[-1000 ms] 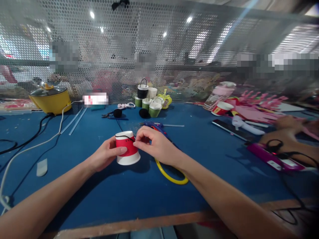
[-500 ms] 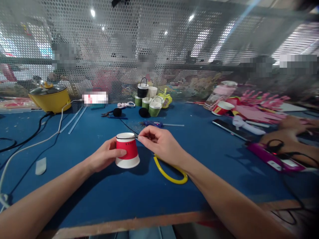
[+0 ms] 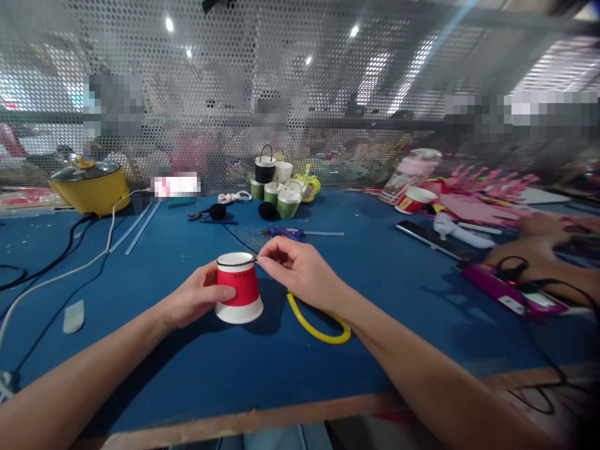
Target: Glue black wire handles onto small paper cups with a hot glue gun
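My left hand (image 3: 199,294) is closed round the side of a red and white paper cup (image 3: 244,290), its thumb lying across the red band. The cup stands upside down, with its wide rim at the bottom. Around its upper end runs a thin black cord (image 3: 234,264). At the cup's right edge, my right hand (image 3: 293,265) pinches the cord between thumb and fingertips. Below that hand lies a yellow curved handle (image 3: 323,334), partly hidden by the wrist.
Behind the hands lie a blue glue gun (image 3: 288,234), pliers (image 3: 206,215) and several small green cups (image 3: 288,203). A yellow electric pot (image 3: 89,187) stands at left. A phone (image 3: 431,240), a purple power strip (image 3: 510,290) and another person's arm (image 3: 544,256) are at right.
The view has shifted slightly. The cup's top tips a little more towards me, and the black cord at its upper end shows more clearly. Both hands keep their hold.
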Demonstrator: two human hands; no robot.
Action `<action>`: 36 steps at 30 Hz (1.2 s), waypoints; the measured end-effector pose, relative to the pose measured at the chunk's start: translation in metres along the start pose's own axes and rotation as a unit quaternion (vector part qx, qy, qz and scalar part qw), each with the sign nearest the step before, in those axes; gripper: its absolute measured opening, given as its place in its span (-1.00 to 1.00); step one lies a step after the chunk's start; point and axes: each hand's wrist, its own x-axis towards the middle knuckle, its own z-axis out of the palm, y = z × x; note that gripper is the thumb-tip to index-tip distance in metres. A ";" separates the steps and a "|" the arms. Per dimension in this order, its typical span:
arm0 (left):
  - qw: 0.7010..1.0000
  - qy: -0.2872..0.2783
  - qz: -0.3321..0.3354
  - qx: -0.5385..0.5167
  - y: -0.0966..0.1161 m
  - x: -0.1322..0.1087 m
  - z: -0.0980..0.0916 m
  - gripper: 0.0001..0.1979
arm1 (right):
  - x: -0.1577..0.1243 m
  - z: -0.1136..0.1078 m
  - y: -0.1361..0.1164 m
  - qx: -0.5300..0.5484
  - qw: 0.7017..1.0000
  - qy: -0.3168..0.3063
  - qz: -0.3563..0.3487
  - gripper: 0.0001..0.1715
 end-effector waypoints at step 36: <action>0.999 -0.041 -0.032 -0.004 0.000 -0.002 -0.001 -0.48 | -0.001 -0.003 0.000 0.094 0.992 -0.078 0.033 -0.84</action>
